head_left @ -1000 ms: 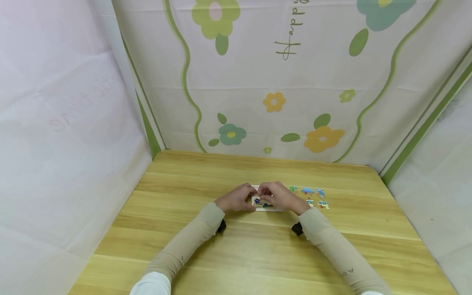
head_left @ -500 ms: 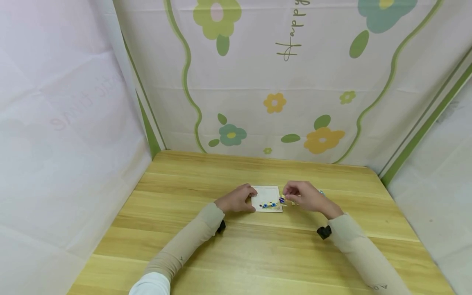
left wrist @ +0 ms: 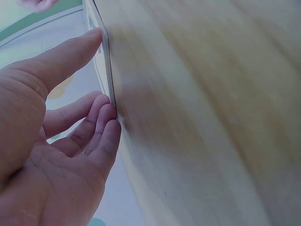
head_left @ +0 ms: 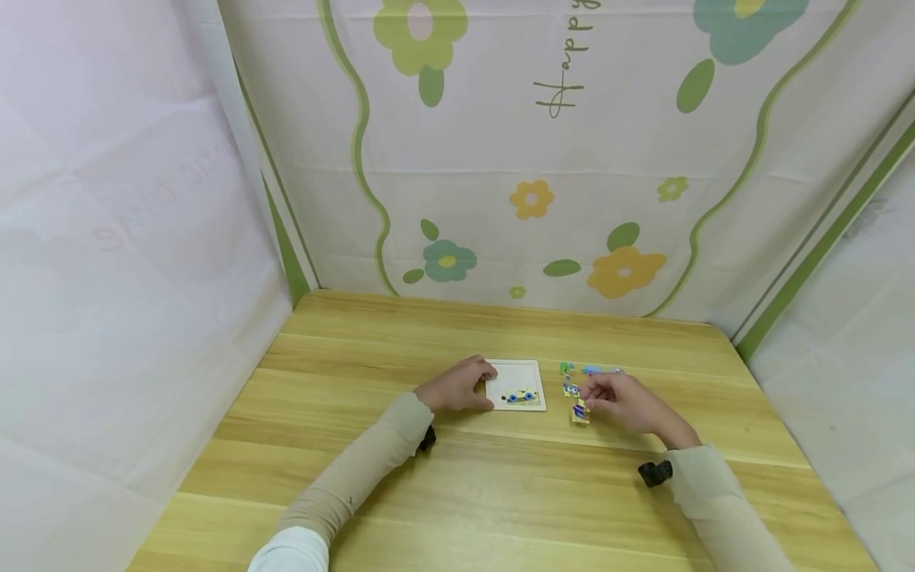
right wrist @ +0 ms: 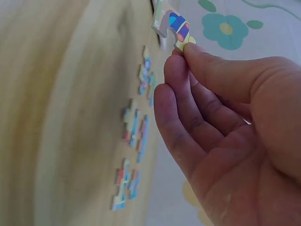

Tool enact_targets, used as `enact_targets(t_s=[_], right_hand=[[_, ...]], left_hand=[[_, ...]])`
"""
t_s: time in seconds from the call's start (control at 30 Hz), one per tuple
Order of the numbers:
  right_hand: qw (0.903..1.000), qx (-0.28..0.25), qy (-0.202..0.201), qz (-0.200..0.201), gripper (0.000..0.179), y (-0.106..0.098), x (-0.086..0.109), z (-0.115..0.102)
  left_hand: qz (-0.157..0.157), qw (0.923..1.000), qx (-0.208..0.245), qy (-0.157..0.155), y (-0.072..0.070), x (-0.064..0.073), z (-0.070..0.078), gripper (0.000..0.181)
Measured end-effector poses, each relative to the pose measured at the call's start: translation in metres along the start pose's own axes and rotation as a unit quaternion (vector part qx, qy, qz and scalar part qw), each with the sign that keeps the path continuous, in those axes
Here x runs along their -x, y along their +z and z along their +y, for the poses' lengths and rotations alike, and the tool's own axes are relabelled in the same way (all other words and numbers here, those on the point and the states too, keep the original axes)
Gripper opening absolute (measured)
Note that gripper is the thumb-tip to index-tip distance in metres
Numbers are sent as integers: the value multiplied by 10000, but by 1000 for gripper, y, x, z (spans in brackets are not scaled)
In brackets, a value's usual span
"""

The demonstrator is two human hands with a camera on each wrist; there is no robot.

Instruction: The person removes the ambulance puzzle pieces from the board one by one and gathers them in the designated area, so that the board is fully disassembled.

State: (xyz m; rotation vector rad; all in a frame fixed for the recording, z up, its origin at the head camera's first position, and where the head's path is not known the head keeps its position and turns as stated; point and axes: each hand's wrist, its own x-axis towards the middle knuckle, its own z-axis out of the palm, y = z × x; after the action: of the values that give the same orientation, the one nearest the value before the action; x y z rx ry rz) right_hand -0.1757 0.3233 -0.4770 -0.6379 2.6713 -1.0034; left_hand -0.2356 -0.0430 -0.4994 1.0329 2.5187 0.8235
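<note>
My left hand [head_left: 457,387] holds the left side of a white puzzle board [head_left: 511,376], thumb and fingers spread along its edge. In the left wrist view, the thumb [left wrist: 70,54] and the bent fingertips meet the board's thin rim. A few joined pieces with blue wheels [head_left: 525,397] lie in the board's lower right. To the board's right, my right hand [head_left: 629,403] pinches a jigsaw piece [right wrist: 175,26] between thumb and forefinger, raised off the table. That piece is printed yellow, blue and purple, with a rounded notch showing in the right wrist view.
Several loose jigsaw pieces [right wrist: 130,125] lie on the wooden table [head_left: 457,492] beneath and beyond my right hand, among them a green one [head_left: 566,368] and a blue one [head_left: 592,369]. My right hand partly covers them in the head view. Flower-printed cloth [head_left: 486,159] walls the back.
My right hand has moved from over the board out to the right, with the jigsaw piece, uncovering the board and its joined pieces. The left hand stays at the board's left edge.
</note>
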Motion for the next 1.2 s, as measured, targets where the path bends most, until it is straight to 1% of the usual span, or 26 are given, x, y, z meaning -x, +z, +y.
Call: enact_targets(t_s=[0.13, 0.27, 0.4, 0.6, 0.73, 1.0, 1.13, 1.2], right_hand=[[9999, -95, -105, 29, 4, 8, 0, 9], [9999, -91, -106, -2, 4, 12, -3, 12], [9999, 13, -123, 8, 3, 15, -5, 11], [9994, 287, 48, 173, 3, 17, -7, 6], [9984, 464, 135, 280, 4, 18, -9, 4], [9962, 820, 145, 247, 5, 12, -9, 0], [9955, 931, -57, 177, 9, 5, -17, -9], [9956, 930, -103, 67, 12, 3, -23, -16]], left_hand=[[-22, 10000, -1, -76, 0, 0, 0, 59], [-35, 9999, -17, -132, -1, 1, 2, 59], [-37, 9999, -18, -114, -1, 1, 2, 59], [-12, 10000, -82, -32, 0, 0, 1, 58], [-30, 10000, -78, -38, -1, 0, 0, 58], [-68, 10000, 55, -3, -1, 2, 2, 57], [-82, 9999, 43, -49, -2, 2, 2, 57], [-73, 10000, 9, -51, -2, 1, 2, 58]])
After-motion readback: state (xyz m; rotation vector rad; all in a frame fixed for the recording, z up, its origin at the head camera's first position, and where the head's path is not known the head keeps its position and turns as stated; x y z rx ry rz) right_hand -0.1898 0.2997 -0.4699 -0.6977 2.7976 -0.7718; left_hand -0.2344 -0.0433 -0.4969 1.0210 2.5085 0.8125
